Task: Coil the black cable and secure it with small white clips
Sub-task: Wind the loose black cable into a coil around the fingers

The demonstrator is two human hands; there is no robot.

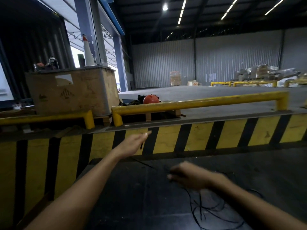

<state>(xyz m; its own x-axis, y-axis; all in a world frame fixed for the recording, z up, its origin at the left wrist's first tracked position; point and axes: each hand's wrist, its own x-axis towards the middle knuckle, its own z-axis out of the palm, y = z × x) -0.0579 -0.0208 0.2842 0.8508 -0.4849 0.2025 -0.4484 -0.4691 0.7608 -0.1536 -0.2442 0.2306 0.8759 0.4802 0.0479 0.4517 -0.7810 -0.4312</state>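
Note:
A thin black cable [199,208] lies in loose tangled loops on the dark table [132,196] under my right forearm. My left hand [134,143] is stretched forward over the table's far edge, pinching the cable's end, which hangs a short way below the fingers. My right hand [187,176] is blurred, low over the table, with its fingers curled around a strand of the cable. A stretch of cable [142,163] runs between the two hands. No white clips are visible.
A yellow and black striped barrier [199,138] stands right behind the table. Yellow guard rails [199,102] top the raised platform beyond it. A cardboard-wrapped crate [73,93] and an orange helmet [150,99] sit at the left.

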